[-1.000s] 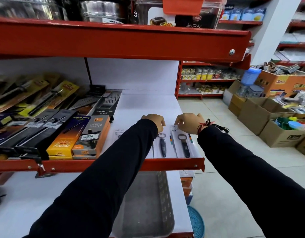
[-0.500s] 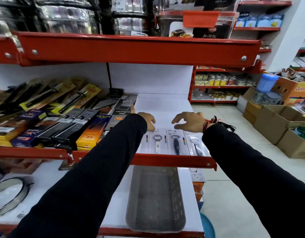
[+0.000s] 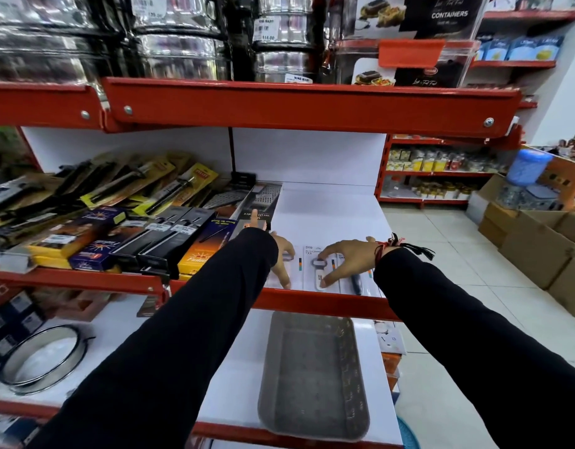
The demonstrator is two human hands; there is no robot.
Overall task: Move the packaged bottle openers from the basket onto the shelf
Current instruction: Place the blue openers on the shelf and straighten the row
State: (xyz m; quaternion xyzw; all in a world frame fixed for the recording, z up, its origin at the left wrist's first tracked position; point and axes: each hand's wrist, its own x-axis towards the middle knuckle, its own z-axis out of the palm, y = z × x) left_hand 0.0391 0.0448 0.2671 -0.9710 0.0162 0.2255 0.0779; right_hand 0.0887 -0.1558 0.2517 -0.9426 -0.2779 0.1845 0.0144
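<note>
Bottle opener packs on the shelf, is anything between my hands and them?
Nothing visible. The right hand already rests its fingers on the middle pack, and the left hand touches the pack beside it.

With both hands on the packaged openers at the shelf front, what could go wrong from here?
1. The white carded bottle openers lie right at the red front lip of the white shelf; a push from the right hand might slide one over the edge.
2. The left hand works beside the orange lighter box; its black sleeve could nudge that box.
3. A fallen pack may miss the grey plastic basket below.
</note>
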